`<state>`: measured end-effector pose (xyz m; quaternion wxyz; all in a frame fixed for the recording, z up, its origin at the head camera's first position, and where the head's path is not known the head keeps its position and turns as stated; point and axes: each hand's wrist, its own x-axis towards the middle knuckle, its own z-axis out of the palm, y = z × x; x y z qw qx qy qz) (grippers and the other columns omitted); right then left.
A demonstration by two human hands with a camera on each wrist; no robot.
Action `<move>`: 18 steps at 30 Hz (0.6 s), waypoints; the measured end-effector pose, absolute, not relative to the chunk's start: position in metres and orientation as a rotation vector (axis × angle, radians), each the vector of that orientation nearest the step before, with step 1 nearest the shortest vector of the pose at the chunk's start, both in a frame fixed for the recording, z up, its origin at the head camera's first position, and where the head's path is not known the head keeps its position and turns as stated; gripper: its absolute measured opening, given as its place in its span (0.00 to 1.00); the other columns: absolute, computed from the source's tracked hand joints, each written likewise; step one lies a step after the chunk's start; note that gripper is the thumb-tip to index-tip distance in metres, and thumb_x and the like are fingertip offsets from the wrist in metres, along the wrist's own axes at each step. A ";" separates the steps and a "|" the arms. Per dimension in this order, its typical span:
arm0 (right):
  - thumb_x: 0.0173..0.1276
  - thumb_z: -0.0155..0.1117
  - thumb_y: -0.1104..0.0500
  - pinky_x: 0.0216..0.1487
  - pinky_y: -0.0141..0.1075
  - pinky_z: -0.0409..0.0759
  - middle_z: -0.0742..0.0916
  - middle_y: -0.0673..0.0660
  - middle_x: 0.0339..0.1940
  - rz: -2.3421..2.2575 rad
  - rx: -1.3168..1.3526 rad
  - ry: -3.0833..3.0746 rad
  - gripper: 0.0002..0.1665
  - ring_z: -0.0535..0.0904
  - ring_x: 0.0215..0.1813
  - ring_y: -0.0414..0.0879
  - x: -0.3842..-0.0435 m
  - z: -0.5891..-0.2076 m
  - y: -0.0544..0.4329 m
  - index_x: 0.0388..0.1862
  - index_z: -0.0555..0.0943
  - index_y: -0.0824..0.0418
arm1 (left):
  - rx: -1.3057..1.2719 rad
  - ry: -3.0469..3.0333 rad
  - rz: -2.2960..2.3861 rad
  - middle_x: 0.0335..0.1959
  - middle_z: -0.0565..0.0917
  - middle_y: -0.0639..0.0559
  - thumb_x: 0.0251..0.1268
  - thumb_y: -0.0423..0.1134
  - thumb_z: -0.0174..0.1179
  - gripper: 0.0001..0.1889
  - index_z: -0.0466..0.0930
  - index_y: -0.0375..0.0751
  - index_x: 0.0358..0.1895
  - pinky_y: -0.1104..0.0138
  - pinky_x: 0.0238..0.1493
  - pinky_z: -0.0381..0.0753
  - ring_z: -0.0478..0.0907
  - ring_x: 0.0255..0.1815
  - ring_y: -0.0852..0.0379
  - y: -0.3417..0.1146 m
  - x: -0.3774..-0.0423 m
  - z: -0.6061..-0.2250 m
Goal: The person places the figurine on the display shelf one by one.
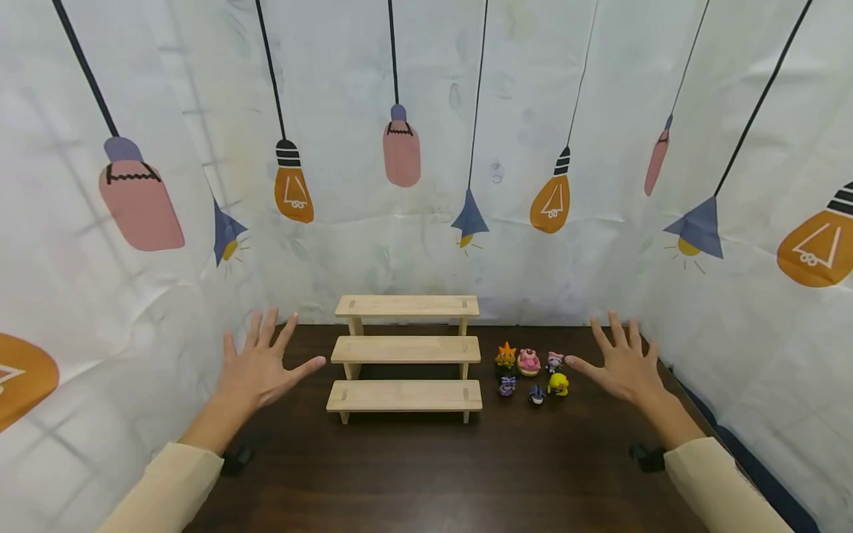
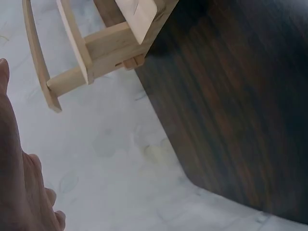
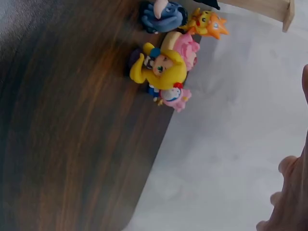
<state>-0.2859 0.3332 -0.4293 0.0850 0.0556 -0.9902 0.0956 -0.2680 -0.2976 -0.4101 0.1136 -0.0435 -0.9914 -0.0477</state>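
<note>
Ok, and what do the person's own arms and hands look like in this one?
Both the left hand and right hand are bare, without gloves. The left sleeve and right sleeve are plain pale beige. A small black piece shows by the left cuff and another by the right; their details are unclear.

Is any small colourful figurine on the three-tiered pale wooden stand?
No, all six figurines sit on the dark brown table, beside the stand.
</note>
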 end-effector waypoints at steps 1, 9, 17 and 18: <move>0.67 0.50 0.20 0.67 0.84 0.33 0.39 0.65 0.86 0.287 0.165 -2.953 0.62 0.34 0.81 0.78 -0.285 -0.431 0.333 0.87 0.38 0.48 | -0.128 -2.905 -0.139 0.85 0.42 0.35 0.61 0.83 0.43 0.56 0.36 0.57 0.85 0.23 0.70 0.29 0.37 0.84 0.29 -0.297 -0.268 -0.413; 0.67 0.51 0.21 0.67 0.84 0.34 0.40 0.64 0.86 0.314 0.163 -2.953 0.62 0.35 0.82 0.76 -0.279 -0.444 0.330 0.87 0.39 0.48 | -0.125 -2.875 -0.175 0.85 0.44 0.36 0.62 0.82 0.44 0.55 0.37 0.58 0.85 0.23 0.71 0.30 0.42 0.83 0.30 -0.292 -0.263 -0.430; 0.67 0.53 0.21 0.68 0.83 0.35 0.41 0.63 0.87 0.334 0.173 -2.953 0.62 0.36 0.82 0.76 -0.273 -0.461 0.328 0.87 0.41 0.48 | -0.128 -2.890 -0.238 0.86 0.40 0.39 0.63 0.81 0.45 0.55 0.34 0.61 0.85 0.22 0.70 0.31 0.37 0.85 0.32 -0.284 -0.258 -0.447; 0.67 0.53 0.22 0.68 0.83 0.36 0.42 0.63 0.87 0.343 0.176 -2.953 0.61 0.36 0.83 0.76 -0.272 -0.463 0.327 0.87 0.41 0.48 | -0.130 -2.890 -0.239 0.86 0.40 0.39 0.63 0.81 0.45 0.54 0.34 0.61 0.85 0.22 0.70 0.31 0.37 0.85 0.32 -0.283 -0.258 -0.449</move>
